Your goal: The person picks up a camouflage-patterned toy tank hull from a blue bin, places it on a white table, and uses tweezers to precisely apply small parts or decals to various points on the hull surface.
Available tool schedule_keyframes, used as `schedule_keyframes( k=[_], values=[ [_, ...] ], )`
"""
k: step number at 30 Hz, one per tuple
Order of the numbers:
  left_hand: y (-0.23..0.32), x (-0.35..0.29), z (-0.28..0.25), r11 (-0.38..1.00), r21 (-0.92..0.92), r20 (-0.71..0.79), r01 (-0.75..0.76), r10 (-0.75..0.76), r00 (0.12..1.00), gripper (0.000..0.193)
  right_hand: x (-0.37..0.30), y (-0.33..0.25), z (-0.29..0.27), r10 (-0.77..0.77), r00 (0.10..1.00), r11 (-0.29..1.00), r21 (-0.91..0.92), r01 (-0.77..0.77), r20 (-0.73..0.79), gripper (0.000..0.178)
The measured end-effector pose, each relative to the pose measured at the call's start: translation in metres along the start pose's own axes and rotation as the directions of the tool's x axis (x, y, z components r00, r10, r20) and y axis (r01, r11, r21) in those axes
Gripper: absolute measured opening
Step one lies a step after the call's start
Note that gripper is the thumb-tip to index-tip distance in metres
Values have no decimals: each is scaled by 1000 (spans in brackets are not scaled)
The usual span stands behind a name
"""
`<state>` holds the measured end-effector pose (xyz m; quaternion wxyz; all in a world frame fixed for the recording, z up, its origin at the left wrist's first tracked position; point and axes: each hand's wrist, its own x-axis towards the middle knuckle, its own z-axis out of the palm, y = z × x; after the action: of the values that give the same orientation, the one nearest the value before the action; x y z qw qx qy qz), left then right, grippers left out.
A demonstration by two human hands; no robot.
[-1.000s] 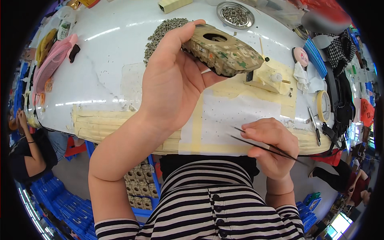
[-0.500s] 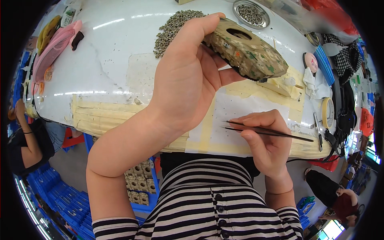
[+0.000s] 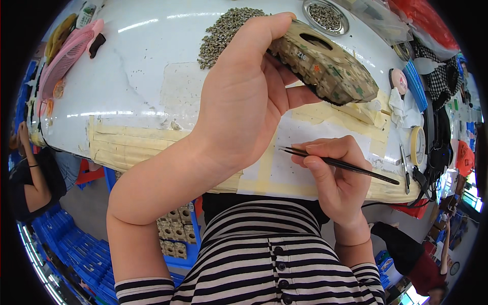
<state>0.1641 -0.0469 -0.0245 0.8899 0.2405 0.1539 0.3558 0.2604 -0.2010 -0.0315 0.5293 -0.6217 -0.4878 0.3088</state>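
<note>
Left hand point(image 3: 244, 96) grips a round-holed camouflage shell point(image 3: 333, 66); right hand point(image 3: 343, 178), apart, pinches slim black tweezers point(image 3: 351, 166). Glossy white worktop point(image 3: 122, 86) stretches left of both, near edge yellow-taped.

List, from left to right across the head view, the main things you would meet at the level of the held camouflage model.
Pink mesh item, pile of small metal pieces, left hand, camouflage model, round pink item, blue ribbed item.

Wears a black-and-off-white striped top point(image 3: 239, 259) with matching short sleeves point(image 3: 144, 285), dark round buttons point(image 3: 281, 266) down its front, and black cloth point(image 3: 310, 207) by the bench's near edge point(image 3: 117, 148).
</note>
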Motion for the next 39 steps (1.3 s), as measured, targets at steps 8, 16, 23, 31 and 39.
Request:
schedule_keyframes(
  k=[8, 16, 23, 31, 39],
  values=[
    [12, -7, 15, 998, -27, -59, 60, -61, 996, 24, 1, 2, 4, 4, 1000, 999, -46, -5, -13, 11],
    [14, -6, 17, 998, -14, -69, 61, -62, 996, 26, 2, 1, 3, -10, 1000, 997, -79, 10, 6, 11],
    [14, -4, 20, 998, 0, -70, 60, -60, 996, 28, 1, 1, 3, -4, 1000, 998, -70, 3, -2, 10],
    [17, -6, 21, 997, 17, -112, 76, -73, 991, 31, 0, 1, 2, 8, 1000, 998, -58, -8, 1, 11],
    [14, -7, 19, 988, 139, -115, 63, -48, 992, 34, -6, -11, -9, 2, 1000, 999, 46, -1, -23, 13]
  ],
)
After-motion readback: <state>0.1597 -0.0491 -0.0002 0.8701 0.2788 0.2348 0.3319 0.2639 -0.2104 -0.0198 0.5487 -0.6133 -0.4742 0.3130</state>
